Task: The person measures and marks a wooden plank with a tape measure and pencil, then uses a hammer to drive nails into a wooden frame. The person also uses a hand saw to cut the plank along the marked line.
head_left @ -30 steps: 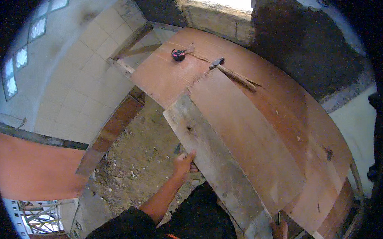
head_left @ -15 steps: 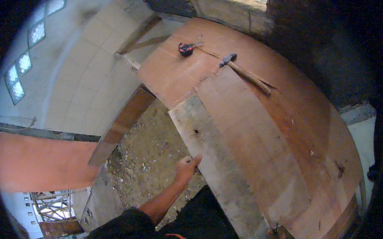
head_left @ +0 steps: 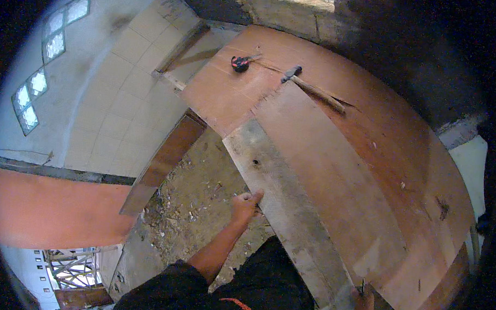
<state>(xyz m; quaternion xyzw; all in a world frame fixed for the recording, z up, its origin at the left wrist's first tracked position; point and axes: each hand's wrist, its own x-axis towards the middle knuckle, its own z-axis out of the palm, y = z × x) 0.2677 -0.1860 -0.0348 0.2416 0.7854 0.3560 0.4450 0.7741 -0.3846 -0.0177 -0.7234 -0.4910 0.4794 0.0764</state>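
Observation:
A long grey-stained plywood strip (head_left: 279, 200) runs from the middle of the view down to the lower right. My left hand (head_left: 245, 205) is closed on its left edge, thumb on top and the other fingers curled under, partly hidden. At the strip's lower end, my right hand (head_left: 364, 304) is closed around a thin upright pencil-like stick (head_left: 362, 286), which is too small to name for sure. Beside the strip lies a wider, paler plywood piece (head_left: 334, 174). Both rest on a large orange-brown plywood sheet (head_left: 218, 83).
A hammer (head_left: 318, 92) with a wooden handle and a red-and-black tape measure (head_left: 240, 64) lie on the large sheet's far part. Dirt ground with rubble (head_left: 197, 191) shows below my left arm. A brown board (head_left: 166, 157) stands near the tiled wall (head_left: 116, 101).
The whole view has shifted slightly. Both hands keep their grips at about the same places along the strip; hammer and tape measure lie as before.

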